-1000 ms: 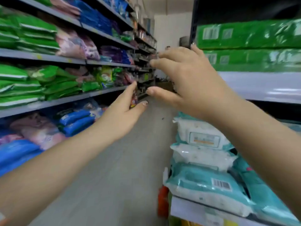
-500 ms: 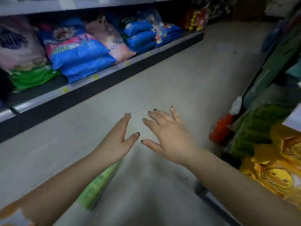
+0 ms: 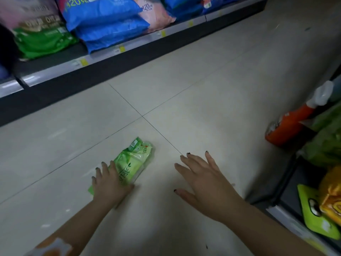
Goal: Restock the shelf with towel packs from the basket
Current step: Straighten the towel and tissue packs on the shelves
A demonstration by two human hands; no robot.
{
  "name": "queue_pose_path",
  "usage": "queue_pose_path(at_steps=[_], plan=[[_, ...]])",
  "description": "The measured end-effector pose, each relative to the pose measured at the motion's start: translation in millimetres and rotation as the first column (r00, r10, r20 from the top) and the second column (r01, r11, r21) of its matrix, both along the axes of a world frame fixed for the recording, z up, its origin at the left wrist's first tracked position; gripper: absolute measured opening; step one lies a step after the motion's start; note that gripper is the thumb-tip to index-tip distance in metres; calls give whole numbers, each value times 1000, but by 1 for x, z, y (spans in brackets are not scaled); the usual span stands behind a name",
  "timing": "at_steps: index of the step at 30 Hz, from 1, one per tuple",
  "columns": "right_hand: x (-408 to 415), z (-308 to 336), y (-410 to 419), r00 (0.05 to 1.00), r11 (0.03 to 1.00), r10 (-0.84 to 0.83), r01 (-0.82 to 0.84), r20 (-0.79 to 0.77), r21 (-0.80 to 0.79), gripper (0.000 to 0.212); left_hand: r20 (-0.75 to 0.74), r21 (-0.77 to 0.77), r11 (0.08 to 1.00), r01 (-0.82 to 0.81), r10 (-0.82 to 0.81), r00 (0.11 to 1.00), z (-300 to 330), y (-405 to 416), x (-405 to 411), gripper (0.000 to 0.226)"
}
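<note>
A green towel pack (image 3: 135, 159) lies on the pale tiled floor, slanting away from me. My left hand (image 3: 108, 185) rests on its near end. The fingers spread over the pack's left edge and the thumb lies along its right side. My right hand (image 3: 201, 180) hovers over the bare floor to the right of the pack, fingers spread and straight, holding nothing. No basket is in view.
The bottom shelf (image 3: 129, 47) on the left carries blue bags (image 3: 107, 24), pink bags and a green bag (image 3: 42, 41). On the right a low rack holds an orange bottle (image 3: 287, 124), green packs (image 3: 330, 145) and yellow packs (image 3: 332, 196).
My view has dropped from the shelves to the floor. Both hands came down, and my left hand has landed on the green pack on the floor.
</note>
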State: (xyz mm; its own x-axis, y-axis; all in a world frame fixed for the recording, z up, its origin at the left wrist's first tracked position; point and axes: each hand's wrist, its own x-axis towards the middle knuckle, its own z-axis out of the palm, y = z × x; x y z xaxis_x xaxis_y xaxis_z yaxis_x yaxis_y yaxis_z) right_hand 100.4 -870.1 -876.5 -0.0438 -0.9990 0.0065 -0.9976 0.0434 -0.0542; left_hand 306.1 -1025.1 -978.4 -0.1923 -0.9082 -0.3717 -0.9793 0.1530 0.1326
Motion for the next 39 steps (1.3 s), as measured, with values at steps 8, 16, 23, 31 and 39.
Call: queue_pose_path(at_steps=[8,16,23,31,39], plan=[[1,3,4,1000,1000,-22,22,6,12,55,151,51,998,-47,39,988,-20,-21,9,133],[-1,5,13,999,1000,-26,27,20,-9,52,111,9,998,-62,60,992,-27,-9,9,116],[-3,14,19,996,998,-59,58,72,19,50,-175,-88,995,53,-68,982,3,8,3,113],[2,48,12,657,935,-299,348,692,74,74,-540,-211,957,201,-285,792,101,49,-30,114],[-2,138,0,-7,840,-67,540,998,60,28,-571,-458,852,255,-502,650,195,63,-55,112]])
